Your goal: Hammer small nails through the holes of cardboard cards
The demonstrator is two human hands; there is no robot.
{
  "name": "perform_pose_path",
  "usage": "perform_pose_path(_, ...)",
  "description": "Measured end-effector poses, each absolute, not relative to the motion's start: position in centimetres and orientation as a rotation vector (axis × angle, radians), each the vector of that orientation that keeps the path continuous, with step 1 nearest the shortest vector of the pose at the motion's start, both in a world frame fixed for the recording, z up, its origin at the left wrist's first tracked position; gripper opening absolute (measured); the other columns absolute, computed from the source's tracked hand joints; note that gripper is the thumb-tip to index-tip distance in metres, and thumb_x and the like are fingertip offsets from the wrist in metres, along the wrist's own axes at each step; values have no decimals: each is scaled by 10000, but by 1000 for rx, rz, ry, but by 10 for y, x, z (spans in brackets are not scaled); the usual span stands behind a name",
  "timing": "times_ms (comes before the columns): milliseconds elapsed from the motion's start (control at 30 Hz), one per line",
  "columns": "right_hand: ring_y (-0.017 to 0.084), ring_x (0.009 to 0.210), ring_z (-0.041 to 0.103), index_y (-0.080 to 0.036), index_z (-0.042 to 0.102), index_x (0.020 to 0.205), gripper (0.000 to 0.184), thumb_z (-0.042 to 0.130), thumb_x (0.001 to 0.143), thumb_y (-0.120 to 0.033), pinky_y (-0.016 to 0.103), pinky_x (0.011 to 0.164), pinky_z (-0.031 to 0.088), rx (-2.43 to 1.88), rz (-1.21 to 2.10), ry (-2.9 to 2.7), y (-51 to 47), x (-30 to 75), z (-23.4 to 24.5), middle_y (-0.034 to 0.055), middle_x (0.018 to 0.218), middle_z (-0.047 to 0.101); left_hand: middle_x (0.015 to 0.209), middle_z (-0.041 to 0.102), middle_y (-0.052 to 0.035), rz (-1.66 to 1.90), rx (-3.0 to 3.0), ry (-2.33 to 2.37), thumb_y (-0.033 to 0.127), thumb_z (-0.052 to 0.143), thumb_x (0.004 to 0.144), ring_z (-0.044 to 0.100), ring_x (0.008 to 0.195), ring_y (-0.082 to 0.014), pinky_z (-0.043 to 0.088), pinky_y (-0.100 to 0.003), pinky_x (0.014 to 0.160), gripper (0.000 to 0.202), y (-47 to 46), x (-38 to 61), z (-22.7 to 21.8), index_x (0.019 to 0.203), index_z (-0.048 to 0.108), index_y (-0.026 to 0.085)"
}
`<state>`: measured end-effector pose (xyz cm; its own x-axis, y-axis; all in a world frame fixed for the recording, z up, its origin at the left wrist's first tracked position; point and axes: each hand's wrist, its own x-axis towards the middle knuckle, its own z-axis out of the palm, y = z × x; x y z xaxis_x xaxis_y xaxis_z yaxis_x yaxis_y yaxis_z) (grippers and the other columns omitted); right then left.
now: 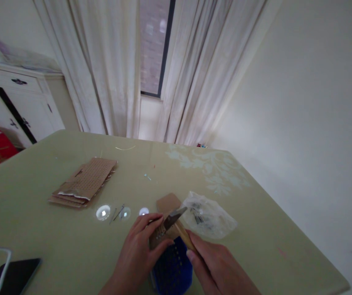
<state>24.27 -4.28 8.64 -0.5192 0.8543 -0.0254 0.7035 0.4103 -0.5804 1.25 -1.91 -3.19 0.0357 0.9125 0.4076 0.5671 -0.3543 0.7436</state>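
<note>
The left hand pinches a thin board (light, stiff, likely brittle, so best held by its edges) over the near side of the table, while the right hand grips a wooden-handled tool touching it

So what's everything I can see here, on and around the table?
table: one, olive green, fills the foreground
perforated boards: one stack, brown, table's left
plastic bag: one, clear, right of the hands
holed object: one, blue, under the hands
phone: one, black, lower left corner
curtains: two, white, flanking the window
cabinet: one, white, far left
left hand: one, grips a brown board piece
right hand: one, grips a wood-handled tool
</note>
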Motion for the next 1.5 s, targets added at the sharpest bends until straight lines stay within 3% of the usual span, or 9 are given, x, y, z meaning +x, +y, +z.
perform_pose_path(233,307,1067,817,-187,639,1502,444,469,1110,-308,390,950,631,-1394,831,-2404,-41,240,76,161,1216,839,1302,796,-81,1227,1968,1505,309,918,829,768,1174,-325,664,-510,1030,454,-18,11,-34,1269,803,315)
perform_pose_path(367,307,1047,802,-227,733,1345,343,536,1076,-307,386,915,622,-1390,818,-2411,-42,241,84,127,1172,842,1293,801,-74,1238,1960,1498,286,915,829,773,1169,-322,671,-503,1017,459,-18,11,-32,1272,802,328)
perform_pose_path(467,225,745,763,-236,750,1205,294,518,1117,-392,300,674,602,-1395,1000,-2204,-29,243,86,57,902,801,1288,803,-76,1271,1908,1492,303,925,822,777,1164,-322,667,-511,1023,448,-19,13,-32,1254,806,321)
perform_pose_path(567,102,375,462,-199,723,1045,422,522,1113,-564,194,370,372,-1332,1333,-1752,3,244,69,-75,570,512,1281,811,-74,1331,1850,1445,374,929,822,784,1157,-313,664,-494,1022,438,-19,14,-33,1240,810,316)
perform_pose_path(700,52,338,410,-159,747,1167,575,767,910,-673,163,292,329,-1109,1557,-1318,51,243,19,-70,666,560,1265,813,-70,1406,1728,1534,497,732,980,784,1142,-285,660,-438,972,317,-12,-8,-37,1218,808,302)
perform_pose_path(800,43,325,411,-155,775,1147,626,840,829,-691,147,274,333,-1091,1616,-1173,63,242,-15,-79,646,544,1089,825,-83,1338,1610,1920,541,583,1022,793,933,-283,644,-405,804,369,-6,-46,-45,1080,804,251)
perform_pose_path(1000,47,316,418,-151,772,1119,650,857,795,-708,148,262,349,-1106,1704,-1094,53,241,-35,-81,629,547,1030,790,-120,796,1655,2438,444,407,1022,776,876,-325,588,-431,777,374,-5,-96,-68,1017,712,228)
perform_pose_path(1300,50,332,461,-146,744,1224,713,854,799,-708,151,275,369,-1052,1745,-1158,50,238,-44,-62,670,626,885,718,-155,760,1771,2460,429,331,1021,712,842,-385,559,-525,802,349,-6,-95,-70,877,595,250)
perform_pose_path(1500,54,338,459,-147,772,1206,659,854,816,-672,160,285,370,-1016,1759,-1169,52,235,-52,-60,652,621,1139,790,-117,1263,1507,2067,547,455,1034,767,998,-341,611,-469,866,388,-6,-61,-36,1172,681,263)
